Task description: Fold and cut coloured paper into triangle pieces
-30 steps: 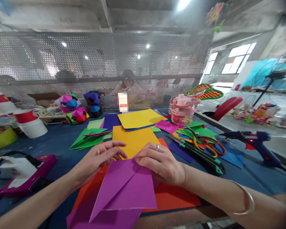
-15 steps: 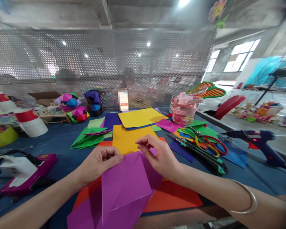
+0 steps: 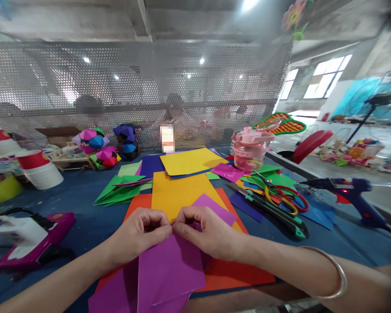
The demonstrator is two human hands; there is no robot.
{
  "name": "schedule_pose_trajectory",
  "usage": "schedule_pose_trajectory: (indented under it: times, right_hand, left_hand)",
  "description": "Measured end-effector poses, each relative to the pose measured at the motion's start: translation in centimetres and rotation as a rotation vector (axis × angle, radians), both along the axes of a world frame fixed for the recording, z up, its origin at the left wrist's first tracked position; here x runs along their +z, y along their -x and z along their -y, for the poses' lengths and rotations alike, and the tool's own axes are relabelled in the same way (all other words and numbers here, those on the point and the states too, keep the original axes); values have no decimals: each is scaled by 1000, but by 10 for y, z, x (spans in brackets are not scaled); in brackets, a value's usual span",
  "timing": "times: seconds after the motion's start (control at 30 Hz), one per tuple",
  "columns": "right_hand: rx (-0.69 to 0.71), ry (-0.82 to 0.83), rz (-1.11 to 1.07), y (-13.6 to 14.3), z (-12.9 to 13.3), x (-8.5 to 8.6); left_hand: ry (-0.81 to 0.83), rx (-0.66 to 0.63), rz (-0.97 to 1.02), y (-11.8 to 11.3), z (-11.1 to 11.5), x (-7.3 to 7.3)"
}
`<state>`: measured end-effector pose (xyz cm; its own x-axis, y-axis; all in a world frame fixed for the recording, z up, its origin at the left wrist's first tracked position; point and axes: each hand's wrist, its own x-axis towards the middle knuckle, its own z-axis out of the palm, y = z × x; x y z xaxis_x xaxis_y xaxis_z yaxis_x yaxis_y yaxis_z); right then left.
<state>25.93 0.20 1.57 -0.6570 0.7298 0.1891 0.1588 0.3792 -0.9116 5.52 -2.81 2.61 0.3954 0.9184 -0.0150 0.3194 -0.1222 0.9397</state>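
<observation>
Hands (image 3: 140, 234) closer together, top edge of purple paper (image 3: 172, 271) partly behind fingers (image 3: 159, 235)

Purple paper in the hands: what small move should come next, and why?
I'd probably slide the fingertips gently apart along the upper edge of the purple paper, pressing it flat. The left hand and right hand pinch it there, nearly touching, so the edge to either side looks unpressed by the fingers.
</observation>
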Motion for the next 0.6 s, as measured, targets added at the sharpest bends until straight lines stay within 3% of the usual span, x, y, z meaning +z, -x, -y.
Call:
schedule_pose_trajectory:
  times: [0.37,0.6]
  right_hand:
    - [-73,28,-12,-3,-19,-12]
    - [-98,-105,127,-13,-29,-6]
  left_hand:
    - [-3,10,-9,3,-1,-1]
    - [78,43,-7,4,-5,-7]
